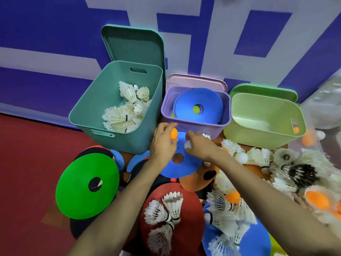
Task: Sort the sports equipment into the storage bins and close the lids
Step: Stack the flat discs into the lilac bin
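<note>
Pinching orange ball (173, 136) w/ L grip (162, 144), white item (188, 145) w/ R grip (200, 145), over blue disc (177, 168) by purple bin (195, 126)

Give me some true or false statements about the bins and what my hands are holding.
The teal bin holds shuttlecocks. True.
The left hand holds a white ball. False: it holds an orange ball.
The purple bin holds blue discs. True.
The light green bin has its lid on. False: it is open, and its lid stands behind it.
The right hand holds a small white item. True.
</note>
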`<act>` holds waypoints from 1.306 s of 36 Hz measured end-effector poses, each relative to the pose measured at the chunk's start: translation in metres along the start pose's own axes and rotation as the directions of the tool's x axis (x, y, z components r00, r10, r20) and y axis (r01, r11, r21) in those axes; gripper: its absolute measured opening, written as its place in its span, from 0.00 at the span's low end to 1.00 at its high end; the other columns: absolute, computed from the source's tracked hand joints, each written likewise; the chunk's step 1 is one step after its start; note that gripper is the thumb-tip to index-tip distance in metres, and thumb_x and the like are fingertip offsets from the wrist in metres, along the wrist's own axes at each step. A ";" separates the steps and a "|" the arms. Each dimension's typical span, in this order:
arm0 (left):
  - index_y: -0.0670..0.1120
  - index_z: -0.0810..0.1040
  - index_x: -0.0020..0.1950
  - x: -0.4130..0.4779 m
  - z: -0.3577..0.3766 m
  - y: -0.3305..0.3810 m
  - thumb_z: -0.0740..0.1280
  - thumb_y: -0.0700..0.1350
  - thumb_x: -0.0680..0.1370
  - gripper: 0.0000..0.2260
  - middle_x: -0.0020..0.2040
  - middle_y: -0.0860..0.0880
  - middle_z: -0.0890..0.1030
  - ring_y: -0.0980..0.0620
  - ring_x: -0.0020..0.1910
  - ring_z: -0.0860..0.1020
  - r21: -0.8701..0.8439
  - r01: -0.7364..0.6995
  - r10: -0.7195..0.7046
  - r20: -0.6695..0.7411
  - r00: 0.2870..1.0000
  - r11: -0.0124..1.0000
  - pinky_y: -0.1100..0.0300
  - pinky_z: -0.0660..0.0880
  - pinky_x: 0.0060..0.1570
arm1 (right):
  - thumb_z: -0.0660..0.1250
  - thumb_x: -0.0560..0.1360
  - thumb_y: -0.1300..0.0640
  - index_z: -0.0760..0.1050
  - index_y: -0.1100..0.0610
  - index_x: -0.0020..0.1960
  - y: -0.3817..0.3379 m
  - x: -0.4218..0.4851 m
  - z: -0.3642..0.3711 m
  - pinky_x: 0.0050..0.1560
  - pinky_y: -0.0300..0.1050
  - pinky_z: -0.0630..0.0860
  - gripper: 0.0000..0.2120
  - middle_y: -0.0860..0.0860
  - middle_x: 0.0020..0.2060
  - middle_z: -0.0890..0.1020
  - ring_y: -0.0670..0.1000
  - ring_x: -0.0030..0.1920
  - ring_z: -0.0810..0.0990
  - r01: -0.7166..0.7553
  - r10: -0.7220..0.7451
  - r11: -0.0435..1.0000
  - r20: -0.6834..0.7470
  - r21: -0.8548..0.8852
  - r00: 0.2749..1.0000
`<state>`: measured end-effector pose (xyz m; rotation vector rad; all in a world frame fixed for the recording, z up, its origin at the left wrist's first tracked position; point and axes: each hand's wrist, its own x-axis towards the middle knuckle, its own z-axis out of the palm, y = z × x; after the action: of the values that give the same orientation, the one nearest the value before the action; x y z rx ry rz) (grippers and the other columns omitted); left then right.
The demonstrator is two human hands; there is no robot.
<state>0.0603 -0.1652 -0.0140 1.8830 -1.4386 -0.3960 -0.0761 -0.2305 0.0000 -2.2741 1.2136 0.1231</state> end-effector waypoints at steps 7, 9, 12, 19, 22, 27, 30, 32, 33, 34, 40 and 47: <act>0.40 0.74 0.61 0.012 0.021 0.077 0.68 0.34 0.71 0.19 0.58 0.43 0.74 0.42 0.59 0.73 -0.113 -0.256 0.250 -0.069 0.966 0.960 0.51 0.71 0.58 | 0.69 0.70 0.63 0.71 0.59 0.60 0.058 -0.074 -0.065 0.52 0.49 0.73 0.19 0.55 0.53 0.70 0.57 0.50 0.74 0.112 0.041 0.963 -0.541 0.247 0.840; 0.40 0.75 0.60 0.018 0.038 0.105 0.68 0.35 0.71 0.18 0.58 0.42 0.74 0.42 0.58 0.74 -0.145 -0.280 0.280 -0.021 0.960 0.949 0.51 0.73 0.58 | 0.69 0.70 0.61 0.71 0.58 0.59 0.081 -0.089 -0.076 0.49 0.44 0.72 0.18 0.54 0.53 0.70 0.54 0.48 0.74 0.076 0.110 0.958 -0.597 0.278 0.794; 0.42 0.76 0.60 0.025 0.066 0.146 0.69 0.35 0.71 0.18 0.58 0.41 0.71 0.44 0.56 0.73 -0.159 -0.287 0.301 0.073 0.951 0.945 0.60 0.71 0.56 | 0.69 0.71 0.61 0.71 0.57 0.58 0.118 -0.109 -0.087 0.44 0.36 0.65 0.17 0.55 0.54 0.71 0.51 0.48 0.72 0.008 0.195 0.954 -0.639 0.300 0.744; 0.48 0.75 0.64 0.039 0.133 0.214 0.70 0.41 0.73 0.20 0.59 0.46 0.71 0.46 0.58 0.73 -0.129 -0.288 0.315 0.318 0.894 0.949 0.54 0.71 0.58 | 0.68 0.71 0.61 0.71 0.60 0.59 0.202 -0.143 -0.112 0.53 0.53 0.72 0.18 0.58 0.55 0.73 0.58 0.54 0.73 -0.148 0.356 0.928 -0.697 0.342 0.623; 0.48 0.73 0.65 0.043 0.159 0.236 0.69 0.43 0.74 0.20 0.61 0.47 0.71 0.47 0.60 0.72 -0.109 -0.332 0.348 0.353 0.868 0.937 0.54 0.71 0.57 | 0.66 0.73 0.61 0.69 0.60 0.62 0.240 -0.149 -0.119 0.56 0.54 0.71 0.18 0.60 0.59 0.72 0.61 0.59 0.71 -0.264 0.467 0.882 -0.654 0.389 0.595; 0.46 0.72 0.66 0.051 0.206 0.270 0.66 0.42 0.75 0.19 0.63 0.44 0.72 0.44 0.63 0.71 -0.074 -0.392 0.384 0.438 0.813 0.917 0.54 0.69 0.60 | 0.60 0.76 0.62 0.68 0.64 0.64 0.290 -0.146 -0.120 0.55 0.54 0.69 0.17 0.65 0.62 0.70 0.65 0.59 0.72 -0.471 0.648 0.761 -0.484 0.446 0.589; 0.45 0.72 0.66 0.059 0.231 0.289 0.65 0.42 0.75 0.19 0.62 0.42 0.74 0.42 0.62 0.71 -0.025 -0.416 0.380 0.458 0.803 0.909 0.53 0.67 0.60 | 0.57 0.78 0.61 0.65 0.63 0.65 0.307 -0.141 -0.114 0.49 0.53 0.68 0.17 0.66 0.60 0.71 0.66 0.58 0.72 -0.541 0.680 0.731 -0.375 0.416 0.630; 0.46 0.71 0.66 0.064 0.246 0.300 0.64 0.44 0.76 0.18 0.62 0.43 0.74 0.41 0.63 0.70 0.054 -0.450 0.369 0.488 0.791 0.892 0.52 0.65 0.60 | 0.57 0.77 0.60 0.61 0.60 0.69 0.315 -0.138 -0.110 0.46 0.52 0.67 0.20 0.65 0.60 0.72 0.66 0.58 0.73 -0.574 0.698 0.713 -0.337 0.402 0.631; 0.47 0.71 0.66 0.066 0.254 0.304 0.64 0.46 0.76 0.18 0.63 0.43 0.74 0.41 0.63 0.70 0.100 -0.471 0.365 0.502 0.784 0.876 0.52 0.64 0.60 | 0.56 0.78 0.59 0.60 0.60 0.69 0.318 -0.137 -0.109 0.45 0.51 0.67 0.21 0.65 0.59 0.72 0.65 0.57 0.73 -0.593 0.709 0.704 -0.328 0.390 0.625; 0.47 0.71 0.65 0.067 0.261 0.307 0.64 0.47 0.76 0.18 0.63 0.44 0.74 0.42 0.63 0.70 0.141 -0.497 0.365 0.514 0.776 0.856 0.52 0.64 0.60 | 0.55 0.78 0.59 0.60 0.60 0.69 0.319 -0.135 -0.108 0.45 0.51 0.67 0.20 0.65 0.59 0.72 0.65 0.57 0.74 -0.611 0.717 0.697 -0.323 0.376 0.618; 0.48 0.69 0.67 0.076 0.293 0.322 0.66 0.51 0.75 0.21 0.63 0.46 0.75 0.44 0.65 0.69 0.246 -0.585 0.347 0.607 0.715 0.773 0.51 0.59 0.64 | 0.57 0.78 0.60 0.71 0.59 0.57 0.320 -0.133 -0.108 0.42 0.48 0.67 0.10 0.58 0.53 0.77 0.59 0.49 0.75 -0.667 0.741 0.671 -0.285 0.323 0.608; 0.47 0.68 0.68 0.073 0.286 0.319 0.65 0.50 0.76 0.21 0.68 0.46 0.67 0.46 0.71 0.59 0.205 -0.577 0.354 0.616 0.704 0.790 0.45 0.49 0.71 | 0.59 0.77 0.57 0.72 0.59 0.54 0.310 -0.139 -0.105 0.41 0.47 0.68 0.09 0.60 0.52 0.78 0.62 0.52 0.76 -0.640 0.703 0.707 -0.399 0.301 0.589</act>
<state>-0.3202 -0.3720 0.0241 1.6374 -2.4937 -0.4381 -0.4209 -0.3175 0.0017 -1.6389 2.2577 -0.2725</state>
